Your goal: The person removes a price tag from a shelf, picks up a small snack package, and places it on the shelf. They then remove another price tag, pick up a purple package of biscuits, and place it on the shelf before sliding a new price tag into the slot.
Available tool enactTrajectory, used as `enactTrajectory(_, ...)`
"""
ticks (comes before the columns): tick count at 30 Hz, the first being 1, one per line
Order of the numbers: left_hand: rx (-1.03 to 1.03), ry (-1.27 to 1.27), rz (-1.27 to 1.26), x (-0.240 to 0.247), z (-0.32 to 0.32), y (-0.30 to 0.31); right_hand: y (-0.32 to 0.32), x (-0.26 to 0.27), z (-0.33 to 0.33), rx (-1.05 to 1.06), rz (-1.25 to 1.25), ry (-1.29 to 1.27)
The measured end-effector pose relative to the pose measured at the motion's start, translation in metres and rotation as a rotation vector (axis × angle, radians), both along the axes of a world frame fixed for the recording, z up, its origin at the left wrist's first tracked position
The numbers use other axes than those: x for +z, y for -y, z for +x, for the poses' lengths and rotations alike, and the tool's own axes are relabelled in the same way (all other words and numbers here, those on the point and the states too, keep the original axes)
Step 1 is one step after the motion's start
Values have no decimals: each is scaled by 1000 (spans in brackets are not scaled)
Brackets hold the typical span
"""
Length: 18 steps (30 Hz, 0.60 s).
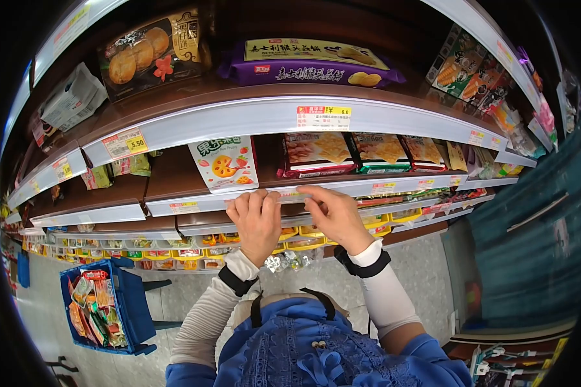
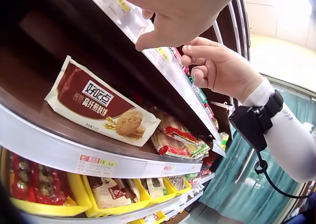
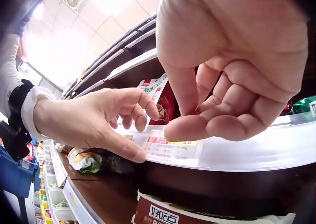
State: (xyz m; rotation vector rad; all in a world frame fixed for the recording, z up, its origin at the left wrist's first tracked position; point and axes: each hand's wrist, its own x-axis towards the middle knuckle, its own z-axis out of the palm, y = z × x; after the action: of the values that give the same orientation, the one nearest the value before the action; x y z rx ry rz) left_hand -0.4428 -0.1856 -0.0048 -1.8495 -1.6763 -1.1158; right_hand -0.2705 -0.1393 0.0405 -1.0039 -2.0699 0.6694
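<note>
Both hands are at the front edge of a shelf, by a price label [image 3: 170,150] in its clear strip. My left hand [image 1: 258,219] has relaxed, slightly bent fingers at the strip, its thumb by the label's lower corner in the right wrist view. My right hand [image 1: 334,216] has loosely bent fingers, with a fingertip right at the label's top edge. Neither hand shows anything in its grasp. A white snack pouch [image 1: 224,164] with fruit pictures stands on the shelf just behind the left hand. Several cracker packs [image 1: 319,153] lie behind the right hand.
One shelf below lies a brown-and-white biscuit pack [image 2: 101,105]; yellow bins [image 2: 118,204] of snacks sit beneath. A purple biscuit pack [image 1: 310,64] lies on the shelf above. A blue basket [image 1: 132,309] of packets stands at the left, a teal curtain [image 1: 529,232] at the right.
</note>
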Motion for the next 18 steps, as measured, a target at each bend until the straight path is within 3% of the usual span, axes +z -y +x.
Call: enactTrajectory(18,27,43,-81,14,3,5,-6,0,-10,24,46,184)
